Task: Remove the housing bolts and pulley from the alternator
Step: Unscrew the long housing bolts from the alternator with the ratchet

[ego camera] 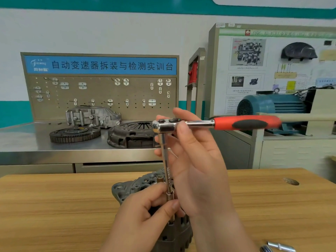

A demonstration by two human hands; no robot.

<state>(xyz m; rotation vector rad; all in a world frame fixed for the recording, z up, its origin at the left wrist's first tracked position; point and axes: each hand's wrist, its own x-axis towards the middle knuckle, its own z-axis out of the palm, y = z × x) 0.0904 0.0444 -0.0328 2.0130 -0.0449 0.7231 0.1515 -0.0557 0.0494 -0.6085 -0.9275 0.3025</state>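
Observation:
A grey alternator (pixel 131 188) stands on the wooden table (pixel 54 206), mostly hidden behind my hands. A ratchet wrench (pixel 247 122) with a red and black handle points right, and its long chrome extension bar (pixel 164 153) runs straight down to the alternator housing. My left hand (pixel 143 213) pinches the lower end of the extension, where the socket sits. My right hand (pixel 192 160) is raised beside the bar, its fingers curled round the ratchet head (pixel 161 124). The bolt under the socket is hidden.
Loose chrome sockets (pixel 280 247) lie at the table's front right. Behind it, a steel bench (pixel 27 142) carries a flywheel (pixel 74 134), a clutch cover (pixel 131 134) and a housing casting (pixel 92 116). A blue motor (pixel 272 105) stands at the right.

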